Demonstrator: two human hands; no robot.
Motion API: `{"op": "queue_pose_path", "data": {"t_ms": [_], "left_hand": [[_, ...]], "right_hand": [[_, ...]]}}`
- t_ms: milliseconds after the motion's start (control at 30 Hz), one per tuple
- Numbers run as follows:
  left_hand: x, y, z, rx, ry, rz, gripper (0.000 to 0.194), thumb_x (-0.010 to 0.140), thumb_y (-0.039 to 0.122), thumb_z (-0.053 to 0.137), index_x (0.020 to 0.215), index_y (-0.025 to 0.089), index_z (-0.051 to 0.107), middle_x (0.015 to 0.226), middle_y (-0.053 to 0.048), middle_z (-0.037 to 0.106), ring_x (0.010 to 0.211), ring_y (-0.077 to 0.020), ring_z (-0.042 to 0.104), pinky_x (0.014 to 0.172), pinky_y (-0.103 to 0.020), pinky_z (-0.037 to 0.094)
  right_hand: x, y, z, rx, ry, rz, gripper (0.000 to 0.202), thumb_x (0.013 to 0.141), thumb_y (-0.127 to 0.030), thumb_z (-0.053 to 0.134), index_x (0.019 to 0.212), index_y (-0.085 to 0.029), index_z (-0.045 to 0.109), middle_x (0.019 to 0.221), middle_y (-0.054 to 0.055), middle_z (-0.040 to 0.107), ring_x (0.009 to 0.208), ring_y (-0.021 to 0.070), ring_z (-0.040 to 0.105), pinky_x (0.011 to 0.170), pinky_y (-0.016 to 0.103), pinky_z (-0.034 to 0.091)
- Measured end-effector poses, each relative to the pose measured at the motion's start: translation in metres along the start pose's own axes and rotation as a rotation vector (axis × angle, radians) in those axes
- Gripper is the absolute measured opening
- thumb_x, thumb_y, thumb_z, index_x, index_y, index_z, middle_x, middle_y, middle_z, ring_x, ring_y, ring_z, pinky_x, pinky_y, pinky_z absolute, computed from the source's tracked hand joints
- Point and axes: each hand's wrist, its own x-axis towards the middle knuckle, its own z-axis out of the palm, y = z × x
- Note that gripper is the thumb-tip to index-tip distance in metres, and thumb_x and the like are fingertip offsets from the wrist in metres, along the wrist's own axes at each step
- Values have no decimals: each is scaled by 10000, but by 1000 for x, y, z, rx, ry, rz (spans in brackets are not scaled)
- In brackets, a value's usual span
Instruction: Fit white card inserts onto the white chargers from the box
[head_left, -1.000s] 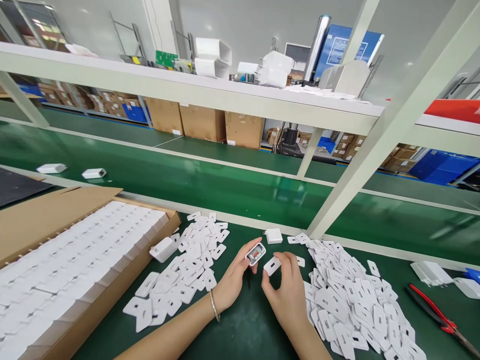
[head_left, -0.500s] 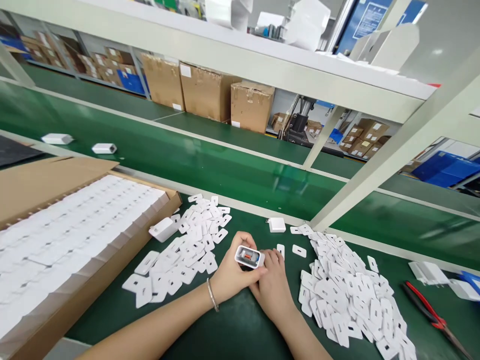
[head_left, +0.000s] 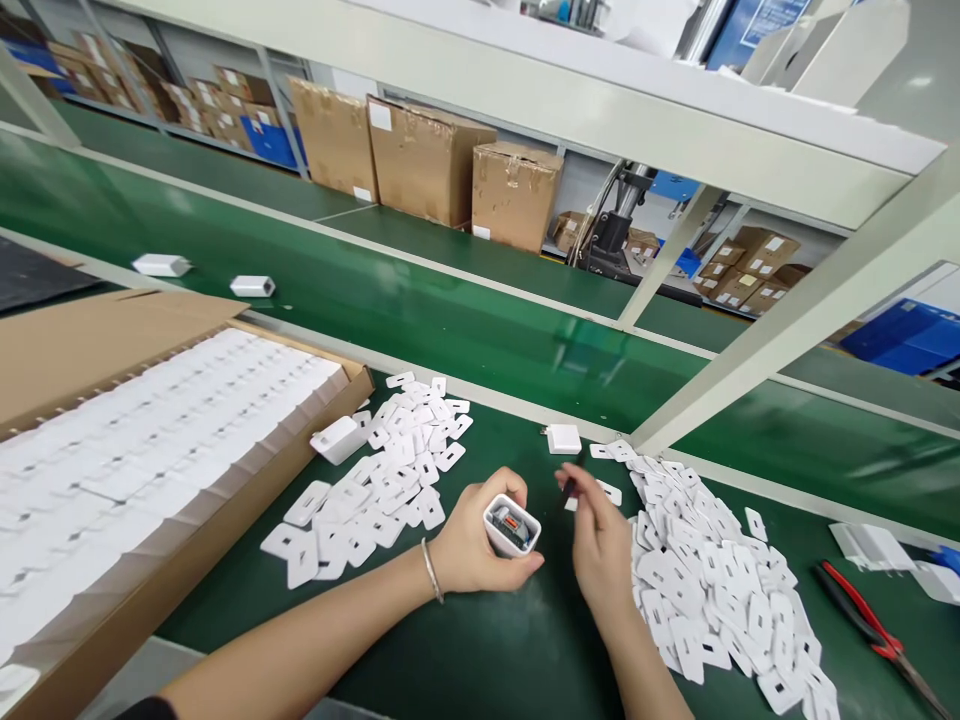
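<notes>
A white charger housing (head_left: 512,526), its end open and parts showing inside, sits in my left hand (head_left: 472,540), with fingers and thumb around it. To its right, apart from it, my right hand (head_left: 604,545) reaches over the green table near a few loose plates. Something small and dark is by its fingertips, too unclear to name. White plates with slots lie in a pile (head_left: 397,465) left of my hands and in a larger pile (head_left: 712,580) on the right. A white charger (head_left: 563,439) lies beyond my right hand.
A cardboard box (head_left: 360,388) of white pieces fills the left. Red-handled pliers (head_left: 862,615) and white housings (head_left: 870,548) lie at the right. Behind runs a green belt (head_left: 420,310) carrying two white housings; a slanted metal post (head_left: 795,315) rises at the right.
My right hand has come away from the housing and moved right and forward. The housing in my left hand is turned, its open end more toward the camera. The whole view has shifted slightly.
</notes>
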Motion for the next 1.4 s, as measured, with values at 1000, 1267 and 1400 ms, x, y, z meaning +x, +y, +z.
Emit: {"op": "queue_pose_path", "data": {"t_ms": [1000,1267,1400], "left_hand": [[5,-6,-2,212,-177,48,375,631,358,746,849,256,459,582,102,485,483,-95,411,530,-251,336],[6,-6,-2,246,-160,58,363,621,336,718,847,260,445,587,102,481,487,-96,412,528,-249,333],[6,-7,-1,255,-146,73,357,623,323,711,846,260,440,585,103,472,484,-95,401,523,-249,328]], "right_hand": [[-24,-37,-16,543,-228,-110,146,1007,-173,609,1039,-280,704,888,20,603,857,182,621,816,367,601],[-23,-41,-18,488,-245,-112,164,1013,-159,601,1055,-287,693,916,15,613,875,172,627,815,343,590],[-23,-42,-18,446,-251,-112,173,1014,-152,601,1065,-289,693,929,15,624,880,163,631,829,331,584]]}}
